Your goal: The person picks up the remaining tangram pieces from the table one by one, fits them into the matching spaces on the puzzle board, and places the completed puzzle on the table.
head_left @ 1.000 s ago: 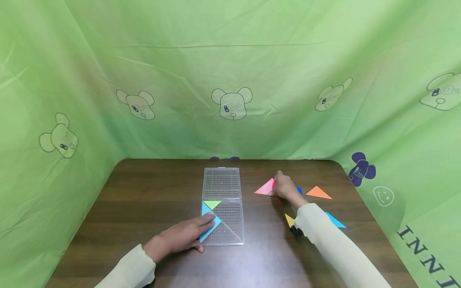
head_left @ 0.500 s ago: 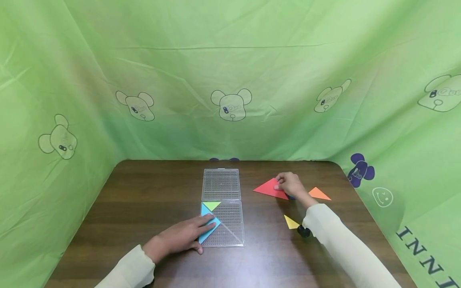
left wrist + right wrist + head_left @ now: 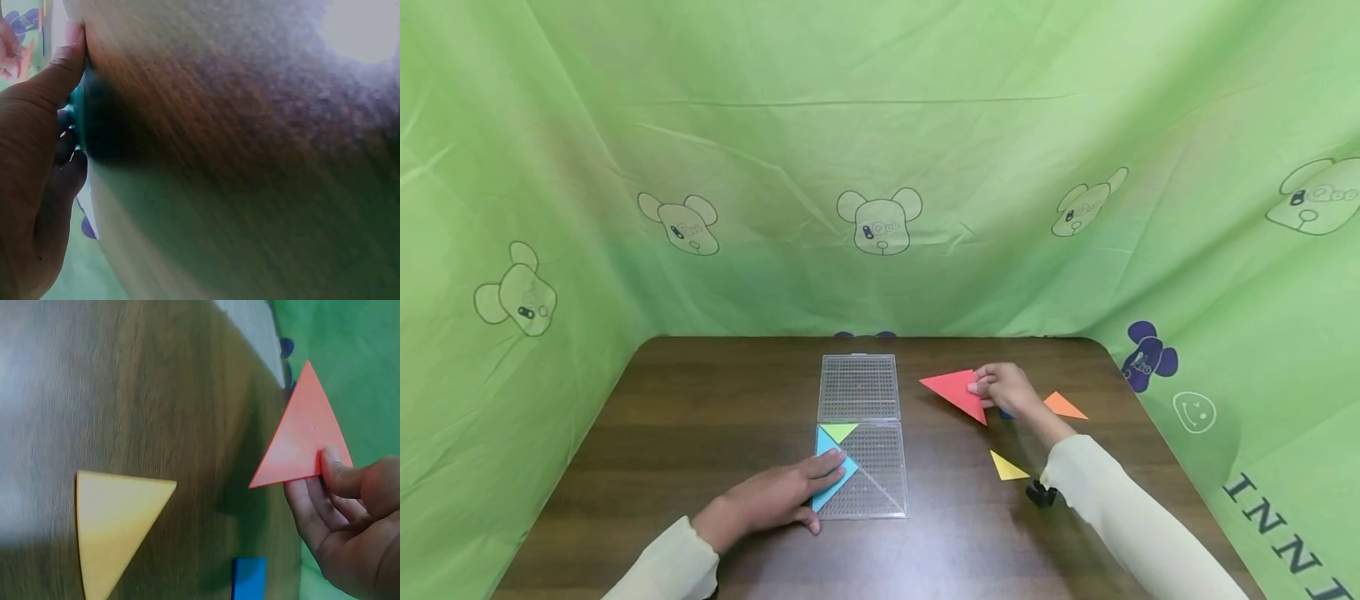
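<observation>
My right hand pinches a flat red triangle between thumb and fingers. In the right wrist view the red triangle is raised off the table, with the thumb on its face and the fingers behind. My left hand lies with fingers extended on a light blue tangram piece, which is partly covered. That piece sits in the lower half of an unfolded clear plastic case, touching a small lime green triangle at the upper left corner.
On the wooden table, a yellow triangle lies below the right hand. A blue piece is mostly behind that hand in the head view. An orange triangle lies farther right. Green cloth encloses the table.
My right hand has picked up the red triangle, drawn it slightly right and turned it, so its tip points left. The left hand stays on the light blue piece.
</observation>
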Tool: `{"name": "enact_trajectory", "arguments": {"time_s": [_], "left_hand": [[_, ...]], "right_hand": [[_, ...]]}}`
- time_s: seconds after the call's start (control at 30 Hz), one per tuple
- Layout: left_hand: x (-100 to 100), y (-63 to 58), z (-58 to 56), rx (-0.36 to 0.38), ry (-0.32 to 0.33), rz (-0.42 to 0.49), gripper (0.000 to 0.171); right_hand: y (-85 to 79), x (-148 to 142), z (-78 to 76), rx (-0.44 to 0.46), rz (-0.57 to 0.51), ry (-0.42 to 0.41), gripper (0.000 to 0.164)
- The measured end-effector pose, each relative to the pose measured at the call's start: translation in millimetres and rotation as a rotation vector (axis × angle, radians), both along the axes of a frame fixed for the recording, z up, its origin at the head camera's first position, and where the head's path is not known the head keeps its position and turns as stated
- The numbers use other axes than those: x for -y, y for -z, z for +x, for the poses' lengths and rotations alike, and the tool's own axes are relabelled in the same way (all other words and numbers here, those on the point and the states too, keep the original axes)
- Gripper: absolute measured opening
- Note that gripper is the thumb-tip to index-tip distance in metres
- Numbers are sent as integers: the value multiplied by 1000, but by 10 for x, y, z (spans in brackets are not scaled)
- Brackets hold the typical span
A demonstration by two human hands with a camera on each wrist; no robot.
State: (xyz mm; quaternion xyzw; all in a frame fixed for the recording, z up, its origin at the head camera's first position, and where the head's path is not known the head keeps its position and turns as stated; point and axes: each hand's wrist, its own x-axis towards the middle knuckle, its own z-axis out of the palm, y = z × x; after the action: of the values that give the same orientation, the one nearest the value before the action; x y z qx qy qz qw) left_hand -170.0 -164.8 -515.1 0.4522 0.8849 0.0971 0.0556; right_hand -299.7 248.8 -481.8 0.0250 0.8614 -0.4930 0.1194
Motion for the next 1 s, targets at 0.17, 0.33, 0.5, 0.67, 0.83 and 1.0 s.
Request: {"name": "enact_trajectory", "arguments": {"time_s": [0.17,0.33,0.5,0.67,0.83,1.0], "left_hand": [[19,10,2,10,19,30,87],[18,8,-4,27,10,28,88],[11,28,-18,30,11,34,89],[2,21,-19,54,-7,20,90],[-3,-7,-4,69,-13,13,90],[4,-18,-5,37,11,29,88]], "right_hand": [[-46,23,57,51,-121,43,35],[-109,34,104,58,-163,41,37],[-158,51,123,53,-186,32,40],[-204,73,142,66,-208,28,46],[-239,105,178,100,-244,30,47],[-254,151,207,100,-268,11,50]]}}
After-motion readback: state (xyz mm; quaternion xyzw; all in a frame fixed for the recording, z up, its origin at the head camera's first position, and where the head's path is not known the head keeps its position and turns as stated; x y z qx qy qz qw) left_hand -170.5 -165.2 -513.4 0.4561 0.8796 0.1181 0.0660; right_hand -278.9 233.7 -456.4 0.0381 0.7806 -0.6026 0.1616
